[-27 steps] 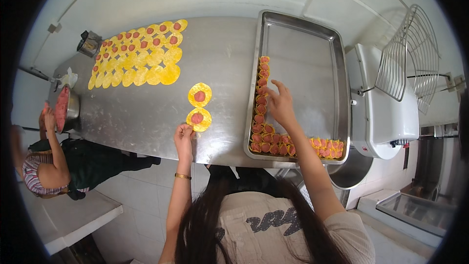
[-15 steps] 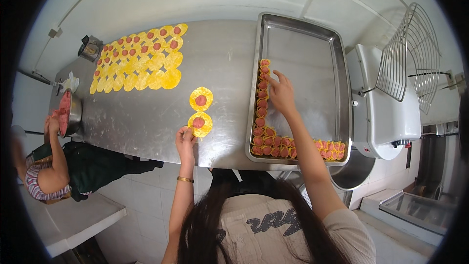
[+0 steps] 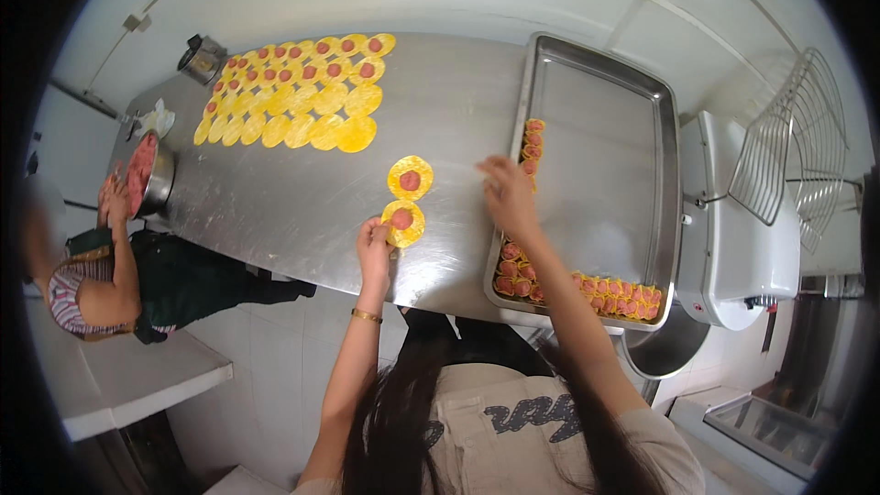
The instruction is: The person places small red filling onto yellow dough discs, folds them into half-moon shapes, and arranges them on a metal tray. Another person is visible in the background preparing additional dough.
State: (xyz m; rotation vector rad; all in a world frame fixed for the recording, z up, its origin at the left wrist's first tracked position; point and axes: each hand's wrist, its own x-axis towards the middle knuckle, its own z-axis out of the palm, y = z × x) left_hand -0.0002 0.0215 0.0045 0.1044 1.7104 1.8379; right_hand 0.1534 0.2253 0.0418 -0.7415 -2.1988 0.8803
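Observation:
My left hand (image 3: 373,247) pinches the edge of a round yellow dumpling wrapper (image 3: 414,233) with a ball of pink meat filling (image 3: 401,218) on it. A second filled wrapper (image 3: 398,186) lies just beyond it on the steel table. My right hand (image 3: 509,197) hovers over the left rim of a large metal tray (image 3: 596,174), fingers apart and nothing visible in them. Small open-topped dumplings (image 3: 532,140) line the tray's left side, partly hidden by my right hand and forearm. More dumplings (image 3: 623,297) fill its near edge.
Rows of yellow wrappers (image 3: 298,131), some topped with meat, cover the table's far left. A co-worker's hands (image 3: 115,200) are at a metal bowl (image 3: 163,185) of pink meat. A white machine with a wire guard (image 3: 779,156) stands right of the tray.
My right hand has moved from the dumplings at the tray's left side leftward to its rim. My left hand stays at the near wrapper. The whole view has shifted slightly.

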